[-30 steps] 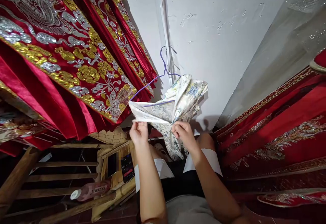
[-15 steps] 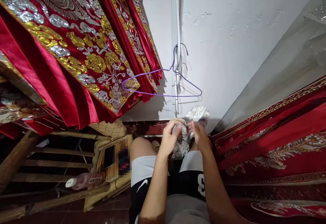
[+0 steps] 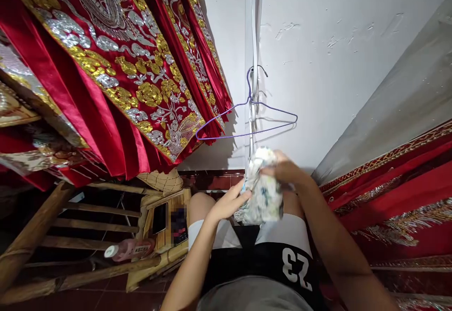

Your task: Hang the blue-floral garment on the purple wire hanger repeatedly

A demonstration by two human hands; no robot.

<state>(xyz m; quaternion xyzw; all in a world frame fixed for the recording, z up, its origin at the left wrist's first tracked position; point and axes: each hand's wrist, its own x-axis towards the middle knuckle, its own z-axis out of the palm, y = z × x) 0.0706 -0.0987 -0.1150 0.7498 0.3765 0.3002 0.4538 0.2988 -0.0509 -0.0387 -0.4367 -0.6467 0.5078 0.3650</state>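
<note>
A bunched white cloth (image 3: pixel 264 193) with dark and bluish patches hangs between my hands, above my lap. Its exact kind cannot be made out. My left hand (image 3: pixel 231 200) grips its left side, thumb lying across the front. At the upper right, my right hand (image 3: pixel 284 168) is closed on the cloth's edge, somewhat blurred by motion. Just beyond the cloth, a purple wire hanger (image 3: pixel 247 135) hangs by its hook from a white strap (image 3: pixel 254 33) at the wall; neither hand touches it.
Red robes with gold and silver sequins (image 3: pixel 148 94) hang at the left, and red beaded fabric (image 3: pixel 406 198) hangs at the right. A bamboo chair (image 3: pixel 102 207) stands lower left, with a pink bottle (image 3: pixel 129 249) and a phone (image 3: pixel 160 217) nearby.
The cloth has been spread wider and brought in front of my lap. My right hand has moved up and outward along its edge. The view has shifted slightly, so the surroundings sit further right.
</note>
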